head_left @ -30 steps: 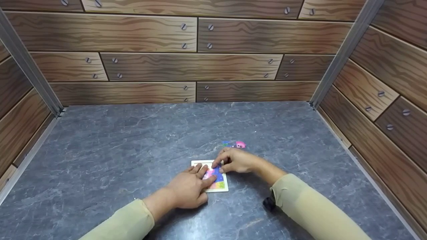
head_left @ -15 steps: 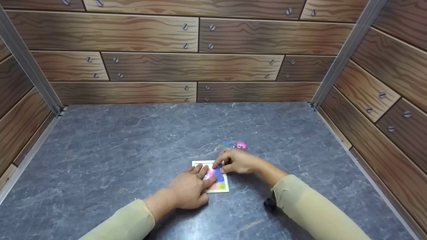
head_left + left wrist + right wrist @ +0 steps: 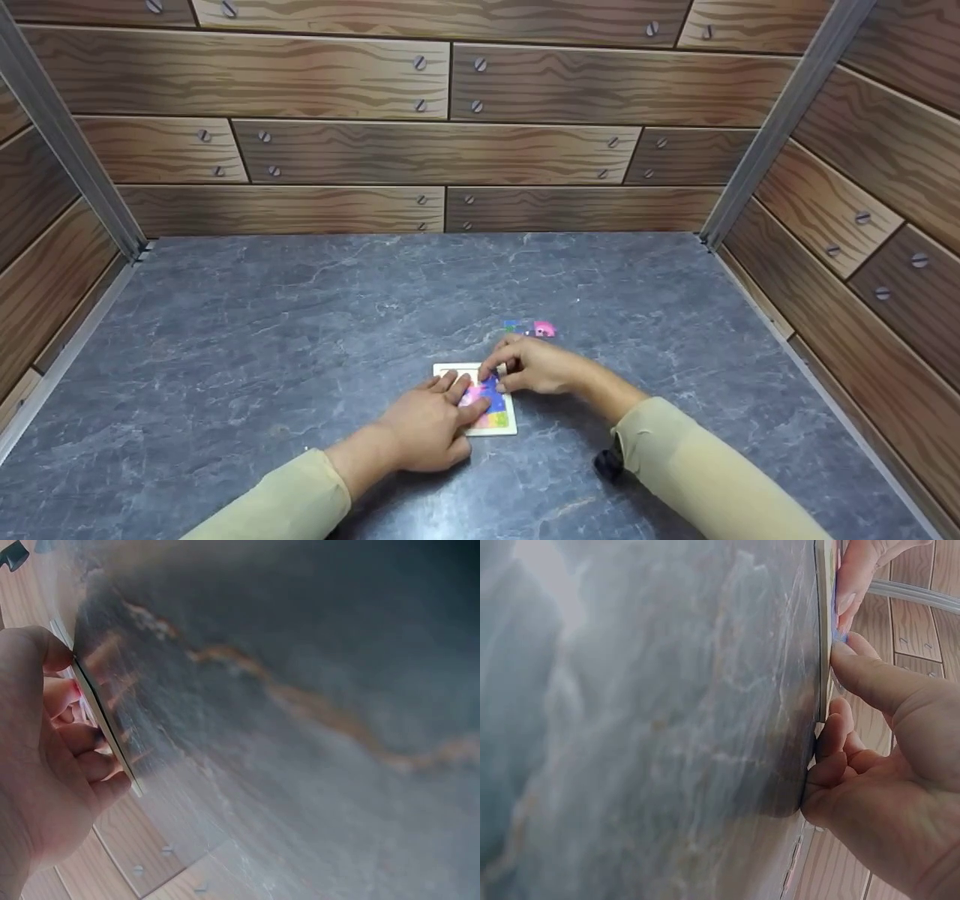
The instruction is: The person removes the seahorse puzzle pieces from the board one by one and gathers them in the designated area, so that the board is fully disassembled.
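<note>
The puzzle (image 3: 491, 433), a white frame partly filled with bright pieces, lies flat on the grey bench (image 3: 300, 322) before the person. The left hand (image 3: 424, 427) rests over its left part, fingers (image 3: 472, 412) extended and spread, pressing the pieces rather than grasping; in the left wrist view the thumb meets the frame's near edge. The right hand (image 3: 540, 365) is at the upper right corner, thumb and forefinger nearly closed, pinching a blue piece (image 3: 491, 378) there; its other fingers are curled under. Just beyond that hand lie loose pieces, a pink one (image 3: 545, 328) and a blue-green one (image 3: 511, 325), others partly hidden. Both sleeves (image 3: 712, 465) are pale, and wood-patterned walls (image 3: 337, 150) surround the bench
</note>
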A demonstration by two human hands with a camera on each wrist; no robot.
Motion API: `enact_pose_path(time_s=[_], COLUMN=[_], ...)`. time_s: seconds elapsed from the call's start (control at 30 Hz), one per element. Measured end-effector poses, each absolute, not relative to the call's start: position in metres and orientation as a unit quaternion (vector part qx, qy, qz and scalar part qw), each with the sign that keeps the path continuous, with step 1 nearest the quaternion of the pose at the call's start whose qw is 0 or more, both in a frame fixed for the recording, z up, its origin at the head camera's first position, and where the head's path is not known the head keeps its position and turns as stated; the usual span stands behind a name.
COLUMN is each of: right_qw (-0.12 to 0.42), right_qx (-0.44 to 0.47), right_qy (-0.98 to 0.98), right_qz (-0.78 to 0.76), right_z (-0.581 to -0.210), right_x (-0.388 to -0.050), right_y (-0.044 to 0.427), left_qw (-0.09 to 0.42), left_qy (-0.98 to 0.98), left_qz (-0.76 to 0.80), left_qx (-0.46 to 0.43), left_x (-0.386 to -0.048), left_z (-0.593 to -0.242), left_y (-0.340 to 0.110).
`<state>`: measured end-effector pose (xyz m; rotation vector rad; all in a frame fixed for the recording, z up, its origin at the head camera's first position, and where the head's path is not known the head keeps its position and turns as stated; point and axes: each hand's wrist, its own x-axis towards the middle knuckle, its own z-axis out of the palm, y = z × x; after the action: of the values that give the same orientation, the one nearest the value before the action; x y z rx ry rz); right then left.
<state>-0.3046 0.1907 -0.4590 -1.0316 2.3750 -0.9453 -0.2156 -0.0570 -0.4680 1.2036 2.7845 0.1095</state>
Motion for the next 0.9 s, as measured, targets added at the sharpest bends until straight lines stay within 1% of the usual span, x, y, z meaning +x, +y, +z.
enact_pose_path(time_s=[0.27, 0.9], right_qw=[0.195, 0.164], right_qx=[-0.366, -0.383], right_qy=[0.844, 0.843], right_qz=[-0.340, -0.341], right_z=[-0.4589, -0.4624], right_x=[-0.3029, -0.3014], right_y=[0.1903, 0.1906], left_qw=[0.047, 0.050], left_qy=[0.916, 0.916], left_qz=[0.029, 0.033], left_qx=[0.397, 0.396], left_x=[-0.2158, -0.2156], left_z=[-0.4691, -0.4695], left_y=[-0.0567, -0.0571])
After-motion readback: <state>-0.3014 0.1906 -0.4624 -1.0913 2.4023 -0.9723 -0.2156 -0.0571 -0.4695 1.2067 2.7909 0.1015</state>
